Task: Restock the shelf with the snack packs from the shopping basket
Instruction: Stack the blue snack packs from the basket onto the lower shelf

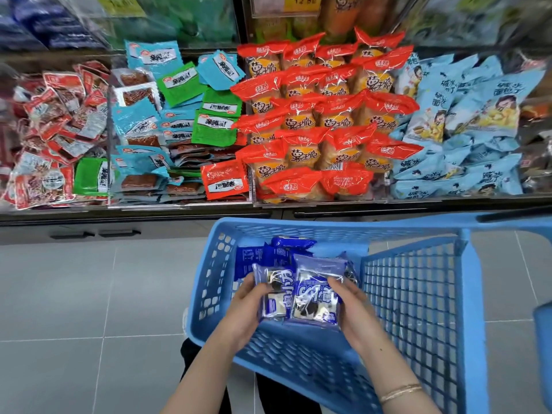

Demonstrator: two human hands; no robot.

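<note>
Two blue-and-white snack packs (300,294) are held side by side above the blue basket (418,294), over its near half. The left hand (246,309) grips the left pack along its left edge, fingers curled round it with the thumb on top. The right hand (352,306) grips the right pack along its right edge in the same way, fingers closed on the wrapper. A thin gold bracelet (400,392) circles the right wrist.

Further dark blue packs (268,255) lie in the far half of the basket, against its far wall and partly hidden behind the held pair. The basket's lattice walls rise on all sides; its right wall stands between the hands and the floor on that side. The basket sits on grey floor tiles (89,294), just in front of the shelf (268,209).

The shelf is split by clear dividers into bins, all nearly full. From left to right they hold: loose red packs (56,127); teal and green packs (176,115) mixed in a heap; orange-red packs (325,121) stacked in overlapping rows; pale blue packs (466,127). One red pack (224,180) lies at the front edge of the teal-and-green bin. A yellow price tag (301,3) hangs above the orange-red bin; the shelf above is blurred.
</note>
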